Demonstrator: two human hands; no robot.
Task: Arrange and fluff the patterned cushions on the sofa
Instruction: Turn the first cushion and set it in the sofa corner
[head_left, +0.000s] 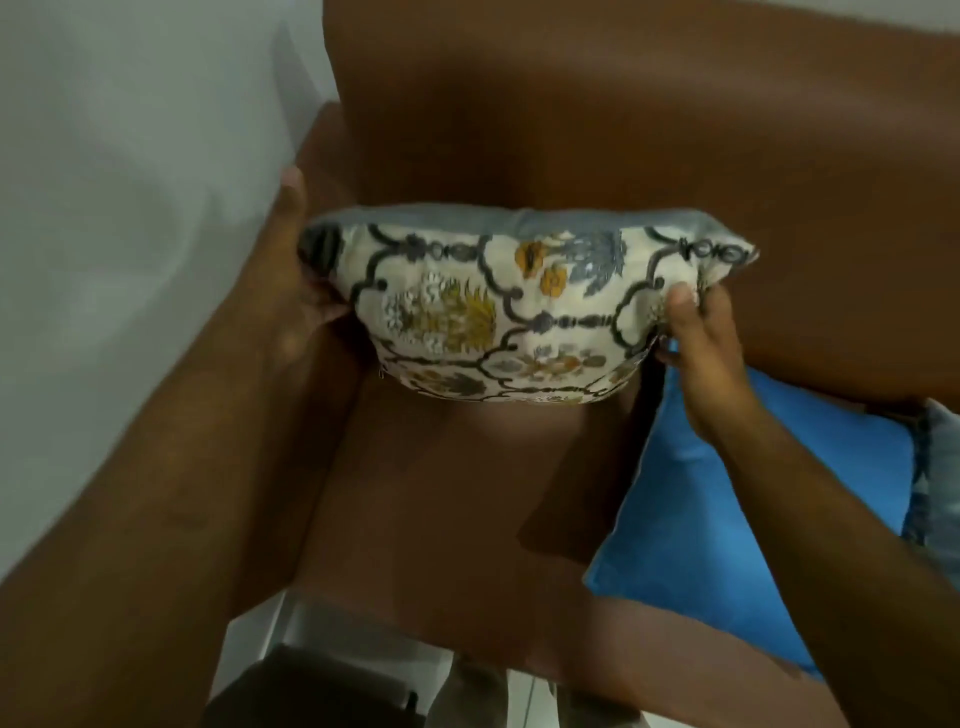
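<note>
Centrally, a cream floral-embroidered cushion with grey backing (519, 306) is held above the brown leather sofa (597, 130) seat. Left hand (298, 280) clasps its left end; right hand (696, 332) pinches its right corner. Bright blue fabric cushion (727, 519) lies lower right.

a home living room is showing here: a brown leather sofa (597, 130) is sitting against a plain pale wall (130, 156), with a floral patterned cushion (498, 306) and a bright blue cushion (727, 519) lying over its seat. pale floor tiles (363, 654) are showing below the sofa's front edge.
</note>
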